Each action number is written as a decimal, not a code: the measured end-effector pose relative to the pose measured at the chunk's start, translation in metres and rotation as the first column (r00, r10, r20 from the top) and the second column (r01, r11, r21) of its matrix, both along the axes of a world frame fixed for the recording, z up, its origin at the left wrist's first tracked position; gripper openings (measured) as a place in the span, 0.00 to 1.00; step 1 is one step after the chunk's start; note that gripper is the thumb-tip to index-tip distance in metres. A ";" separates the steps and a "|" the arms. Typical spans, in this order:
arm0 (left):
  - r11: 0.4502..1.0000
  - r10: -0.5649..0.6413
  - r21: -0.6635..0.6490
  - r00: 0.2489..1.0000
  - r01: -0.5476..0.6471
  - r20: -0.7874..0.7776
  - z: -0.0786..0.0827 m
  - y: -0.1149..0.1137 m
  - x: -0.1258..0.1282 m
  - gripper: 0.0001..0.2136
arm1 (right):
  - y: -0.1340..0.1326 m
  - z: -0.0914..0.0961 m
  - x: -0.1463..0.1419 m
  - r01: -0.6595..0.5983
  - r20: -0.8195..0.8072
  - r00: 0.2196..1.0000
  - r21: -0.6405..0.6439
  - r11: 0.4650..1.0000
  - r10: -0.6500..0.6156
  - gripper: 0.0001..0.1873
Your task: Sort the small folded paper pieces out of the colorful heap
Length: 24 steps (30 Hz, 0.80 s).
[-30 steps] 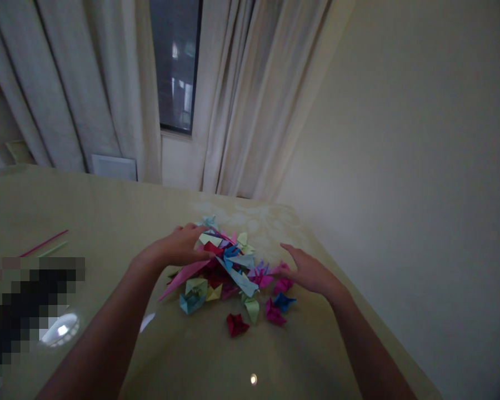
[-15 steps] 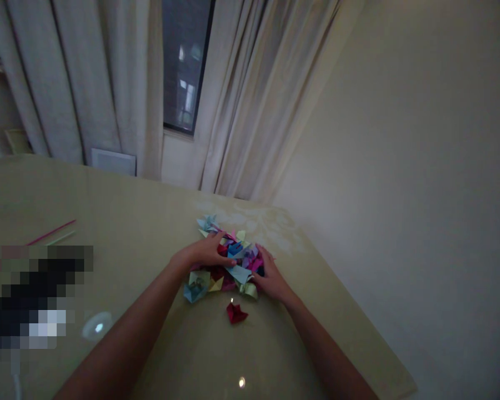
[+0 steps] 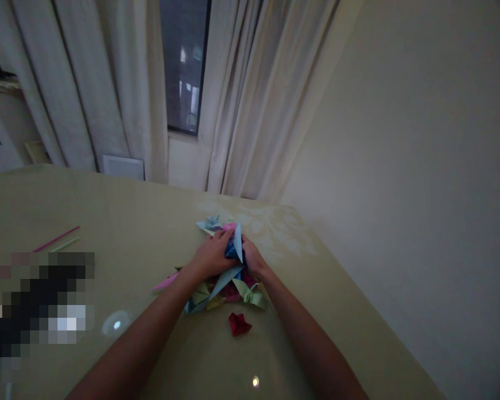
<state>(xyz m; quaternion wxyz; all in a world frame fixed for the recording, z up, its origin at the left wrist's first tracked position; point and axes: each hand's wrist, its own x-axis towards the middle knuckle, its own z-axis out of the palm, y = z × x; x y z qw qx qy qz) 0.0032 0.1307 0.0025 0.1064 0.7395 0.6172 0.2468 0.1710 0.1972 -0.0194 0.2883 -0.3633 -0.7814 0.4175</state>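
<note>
A heap of folded paper pieces (image 3: 226, 283) in many colours lies on the table, partly covered by my hands. My left hand (image 3: 209, 256) curls around the heap's left side, thumb against a dark blue folded paper (image 3: 231, 249). From the other side, my right hand (image 3: 254, 259) presses inward, so several pieces are squeezed between both palms. A light blue paper (image 3: 238, 243) stands upright between the hands. Below them, a pale green folded piece (image 3: 250, 294) sits at the heap's near edge. One red folded piece (image 3: 239, 324) lies apart, closer to me.
Left on the table (image 3: 120, 222) are a pink stick (image 3: 58, 238) and a pale green stick (image 3: 66, 244), beside a dark, pixelated area. Curtains (image 3: 125, 83) and a window (image 3: 185, 72) stand behind. A wall (image 3: 400, 166) runs along the right edge.
My hands have come closer together, gathering paper pieces between them. The light blue paper now stands up there. A pink piece shows at the left, beside my forearm.
</note>
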 end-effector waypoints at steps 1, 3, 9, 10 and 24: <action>1.000 0.013 0.010 1.000 -0.013 -0.012 -0.001 0.001 0.000 0.42 | -0.001 0.001 -0.001 0.011 -0.044 0.999 -0.052 0.999 -0.013 0.26; 0.999 0.021 0.034 1.000 -0.021 -0.014 -0.003 0.002 0.000 0.39 | -0.004 0.004 -0.003 0.049 -0.142 0.987 -0.172 0.984 -0.074 0.29; 0.983 0.008 0.185 0.999 -0.015 0.037 0.003 0.002 0.001 0.32 | -0.004 0.010 -0.014 0.062 -0.211 0.973 -0.143 0.988 -0.092 0.31; 0.977 -0.004 0.211 0.999 -0.006 0.049 0.005 0.002 0.000 0.31 | -0.003 0.010 -0.016 0.068 -0.229 0.969 -0.108 0.992 -0.092 0.29; 0.992 -0.116 0.069 0.961 0.102 0.250 0.063 -0.008 -0.044 0.26 | -0.023 0.051 -0.003 -0.041 -0.127 0.990 0.198 0.979 0.067 0.32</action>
